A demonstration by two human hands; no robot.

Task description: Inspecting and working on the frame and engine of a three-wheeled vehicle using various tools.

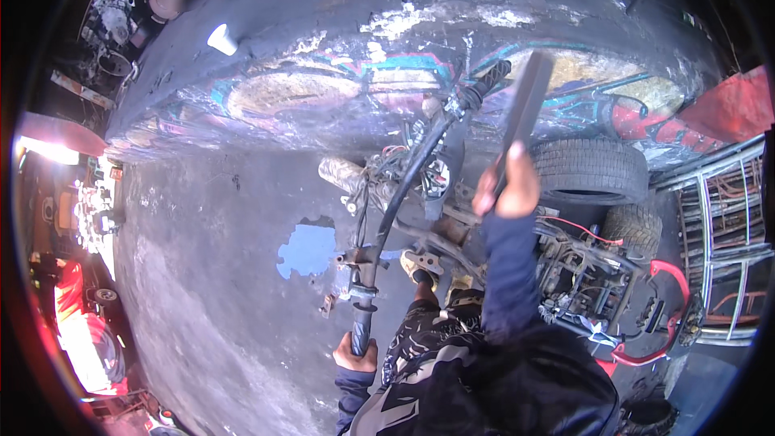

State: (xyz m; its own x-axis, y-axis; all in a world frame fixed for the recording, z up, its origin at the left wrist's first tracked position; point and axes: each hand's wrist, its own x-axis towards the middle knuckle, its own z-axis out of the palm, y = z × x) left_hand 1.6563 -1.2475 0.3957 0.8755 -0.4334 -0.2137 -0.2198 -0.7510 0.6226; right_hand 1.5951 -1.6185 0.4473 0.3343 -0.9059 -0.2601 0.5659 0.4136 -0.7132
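Basically, far L is mostly glare: a red-and-white shape point(85, 331) blown out by light, w/ grimy metal parts point(117, 20) up in the top L corner. Next, a white cup point(223, 39) tilted on the dark ledge above the painted wall point(295, 97), then a worn blue patch point(307, 250) on the grey floor.

Just R of that patch, low down, the person's L hand point(355, 359) is wrapped round the near grip of a long black handlebar point(390, 211). That bar is the main thing here: it runs from the L hand up and away to the R, its far grip point(494, 74) in front of the painted wall w/ no hand on it. Loose wiring point(387, 168) bunches abt. midway along, nr. the bar. A shoe point(421, 265) sits below, R of the bar.

Further R, the person's R hand point(514, 187) is raised, fingers closed on the lower end of a long flat dark strip point(529, 101), pointing up & leaning slightly R. It's blurred; can't tell what it is exactly.

Past the R hand: a big tyre point(589, 171), a smaller tyre point(635, 228) just beneath, a stripped metal frame point(585, 274) w/ parts in it, a curved red tube point(676, 273), and at far R a pale metal rack point(710, 234).
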